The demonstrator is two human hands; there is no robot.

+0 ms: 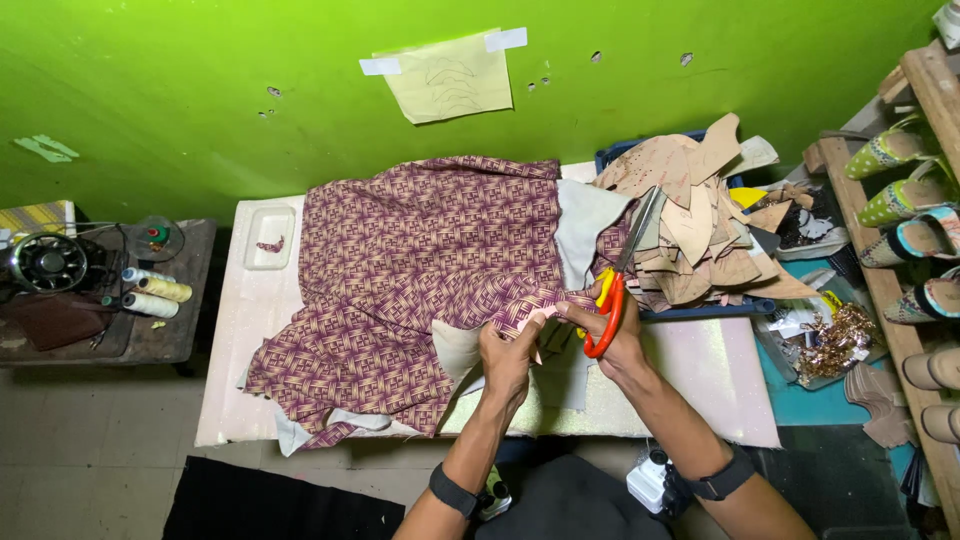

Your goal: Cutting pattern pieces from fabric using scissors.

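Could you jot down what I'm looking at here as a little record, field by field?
Left hand: pinches the edge of the patterned purple fabric
Right hand: holds orange-handled scissors, blades pointing away
Work surface: pale table against a green wall
Beside the fabric: pile of tan cut-out pieces
Far left: sewing machine and thread spools
Right edge: shoes on a wooden rack

A small shoemaking workshop. A sewing machine point(48, 262) sits on a side bench with spools of thread point(152, 292), cut leather-coloured pattern pieces point(695, 215) are heaped on the worktable point(700, 380), finished patterned shoes point(905, 190) line a wooden rack, and a paper template point(450, 78) is taped to the green wall.
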